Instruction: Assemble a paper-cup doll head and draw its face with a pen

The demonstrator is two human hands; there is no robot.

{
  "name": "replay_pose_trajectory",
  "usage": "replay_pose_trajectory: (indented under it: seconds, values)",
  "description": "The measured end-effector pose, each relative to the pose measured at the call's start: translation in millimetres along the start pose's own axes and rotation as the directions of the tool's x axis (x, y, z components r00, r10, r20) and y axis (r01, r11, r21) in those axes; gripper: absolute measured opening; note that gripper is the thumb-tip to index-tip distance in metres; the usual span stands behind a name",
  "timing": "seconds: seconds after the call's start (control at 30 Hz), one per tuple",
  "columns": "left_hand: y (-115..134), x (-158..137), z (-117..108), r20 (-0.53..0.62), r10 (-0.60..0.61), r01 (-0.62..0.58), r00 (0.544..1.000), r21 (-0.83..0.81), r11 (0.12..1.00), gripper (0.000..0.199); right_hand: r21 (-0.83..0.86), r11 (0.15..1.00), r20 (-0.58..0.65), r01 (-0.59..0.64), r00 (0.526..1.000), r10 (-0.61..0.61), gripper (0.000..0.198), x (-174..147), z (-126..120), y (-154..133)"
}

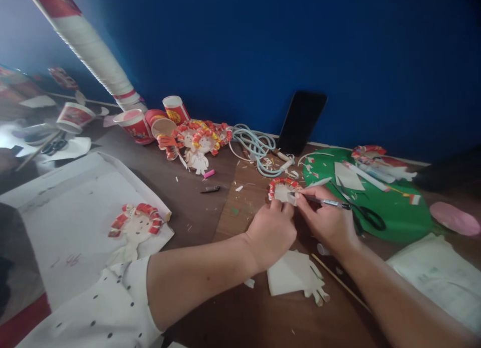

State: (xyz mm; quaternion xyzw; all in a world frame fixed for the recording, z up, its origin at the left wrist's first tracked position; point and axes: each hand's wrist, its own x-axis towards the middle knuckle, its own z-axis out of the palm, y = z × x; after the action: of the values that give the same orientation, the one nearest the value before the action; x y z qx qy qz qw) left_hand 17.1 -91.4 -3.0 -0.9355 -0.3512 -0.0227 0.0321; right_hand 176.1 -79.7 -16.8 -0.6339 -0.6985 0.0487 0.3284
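Observation:
My right hand (330, 217) grips a black pen (326, 201), its tip on the pale face of a paper doll (283, 190) with curled red paper hair. My left hand (272, 232) presses on the doll's lower edge, its fingers bent and closed against the paper; the doll's body is hidden beneath the hands. Just below my hands lies a white paper piece (289, 275) with cut strips at one end. A thin wooden stick (340, 282) rests under my right forearm. Another red-haired paper doll (137, 225) lies on a large white sheet (75, 237) to the left.
Paper cups (133, 126) and a pile of paper dolls (203, 142) stand at the back left. A coiled cable (255, 142) and a phone (302, 122) are by the blue wall. Scissors (370, 217) lie on a green disc (406, 222). Paper scraps litter the table.

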Motion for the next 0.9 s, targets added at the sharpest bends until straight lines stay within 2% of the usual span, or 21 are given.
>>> replay_pose_trajectory:
  seconds: [0.9]
  values:
    - [-0.3,0.3,-2.4,0.028,0.008,-0.007,1.0,-0.034,0.999,0.025,0.002,1.0,-0.003,0.013,1.0,-0.013,0.018,-1.4,-0.8,-2.0]
